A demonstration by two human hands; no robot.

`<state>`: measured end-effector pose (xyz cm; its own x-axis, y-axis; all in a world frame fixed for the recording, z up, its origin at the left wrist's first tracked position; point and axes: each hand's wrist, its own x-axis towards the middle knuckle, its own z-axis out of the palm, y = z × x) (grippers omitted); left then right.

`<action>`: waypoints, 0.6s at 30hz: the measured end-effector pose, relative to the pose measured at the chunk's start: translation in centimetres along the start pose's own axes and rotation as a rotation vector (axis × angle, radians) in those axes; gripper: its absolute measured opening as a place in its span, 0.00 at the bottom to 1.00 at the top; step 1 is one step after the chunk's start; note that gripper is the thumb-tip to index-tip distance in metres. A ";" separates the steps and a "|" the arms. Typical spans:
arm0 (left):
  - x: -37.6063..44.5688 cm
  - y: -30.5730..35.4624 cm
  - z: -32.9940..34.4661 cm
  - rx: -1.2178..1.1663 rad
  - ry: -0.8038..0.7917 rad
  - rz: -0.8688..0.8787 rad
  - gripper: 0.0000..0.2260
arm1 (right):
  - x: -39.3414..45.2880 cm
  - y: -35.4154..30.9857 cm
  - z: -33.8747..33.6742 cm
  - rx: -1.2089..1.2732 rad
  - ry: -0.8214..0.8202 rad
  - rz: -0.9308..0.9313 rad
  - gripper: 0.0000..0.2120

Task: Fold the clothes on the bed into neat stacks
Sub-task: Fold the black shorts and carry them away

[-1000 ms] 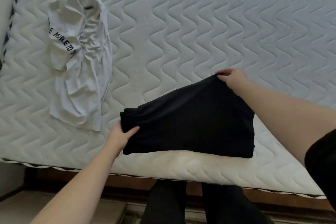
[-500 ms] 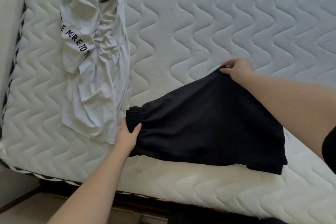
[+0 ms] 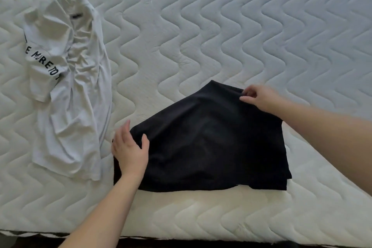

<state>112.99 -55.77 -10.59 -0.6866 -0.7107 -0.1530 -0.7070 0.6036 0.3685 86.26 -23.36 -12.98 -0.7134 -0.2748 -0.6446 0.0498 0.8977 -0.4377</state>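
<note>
Both hands (left (image 3: 129,152), right (image 3: 261,97)) rest on black shorts (image 3: 211,139).

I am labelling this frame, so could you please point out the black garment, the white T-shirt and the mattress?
black garment (image 3: 209,139), head view, middle of the cloth
white T-shirt (image 3: 80,94), head view, crumpled body
mattress (image 3: 221,32), head view, bare quilted top

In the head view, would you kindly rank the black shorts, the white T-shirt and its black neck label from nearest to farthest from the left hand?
1. Black shorts: under the left hand, which rests on their left edge.
2. White T-shirt: crumpled on the mattress, just left of that hand.
3. Black neck label: at the shirt's far end, up near the collar.
</note>
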 end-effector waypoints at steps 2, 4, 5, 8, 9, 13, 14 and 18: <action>-0.1 2.9 1.1 0.048 -0.055 0.185 0.19 | -1.1 2.1 -0.4 -0.142 -0.018 0.011 0.20; -0.3 6.1 2.5 0.042 -0.118 0.381 0.15 | -1.7 3.7 -0.5 -0.313 0.017 0.010 0.25; -0.3 7.7 3.3 0.015 -0.157 0.460 0.14 | -2.0 4.3 -0.5 -0.367 0.042 0.007 0.25; -0.2 12.7 5.7 -0.069 -0.282 0.613 0.14 | -2.4 5.7 -0.8 -0.387 0.105 -0.008 0.19; -0.1 14.3 6.6 -0.080 -0.317 0.649 0.14 | -2.6 6.0 -0.8 -0.342 0.119 -0.018 0.16; 0.8 19.4 9.9 0.015 -0.382 0.798 0.20 | -3.7 7.0 -0.6 0.028 0.201 0.041 0.15; 1.1 20.5 10.5 0.060 -0.389 0.840 0.22 | -4.0 7.3 -0.5 0.083 0.244 0.079 0.16; 2.3 23.9 12.8 0.236 -0.503 0.942 0.26 | -4.9 7.7 0.3 0.320 0.285 0.227 0.24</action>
<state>92.41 -38.35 -13.86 -0.9218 0.2692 -0.2788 0.1604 0.9199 0.3578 90.34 -15.23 -13.34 -0.8206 0.0607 -0.5683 0.4064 0.7611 -0.5055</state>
